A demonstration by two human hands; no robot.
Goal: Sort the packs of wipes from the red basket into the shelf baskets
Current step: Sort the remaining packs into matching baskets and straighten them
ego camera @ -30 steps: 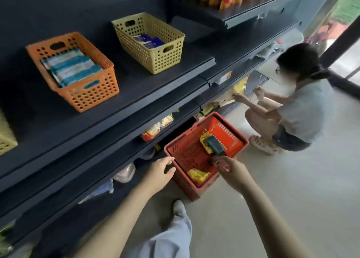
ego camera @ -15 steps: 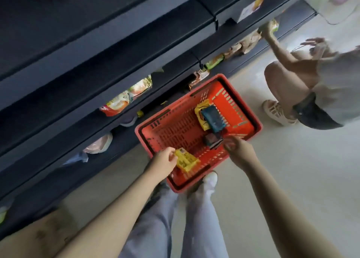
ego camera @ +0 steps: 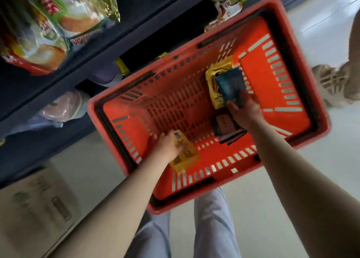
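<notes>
The red basket [ego camera: 194,49] stands on the floor below me, seen from straight above. My left hand [ego camera: 165,146] is inside it at the near left and grips a yellow pack of wipes [ego camera: 185,154]. My right hand [ego camera: 245,111] reaches in at the right and holds the near edge of a dark blue pack [ego camera: 230,86]. That blue pack lies on another yellow pack [ego camera: 213,88]. A dark brown pack [ego camera: 226,127] lies on the basket floor just under my right wrist. The shelf baskets are out of view.
Dark shelves [ego camera: 109,49] run along the left, with snack bags [ego camera: 48,24] on them. A cardboard box [ego camera: 37,205] sits on the floor at the lower left. Another person's sandalled foot [ego camera: 335,82] stands at the right edge. My legs [ego camera: 194,228] are below the basket.
The view has tilted down and closed in on the basket. My left hand now grips the yellow pack it was reaching for. My right hand has moved forward from the brown pack to the blue pack.
</notes>
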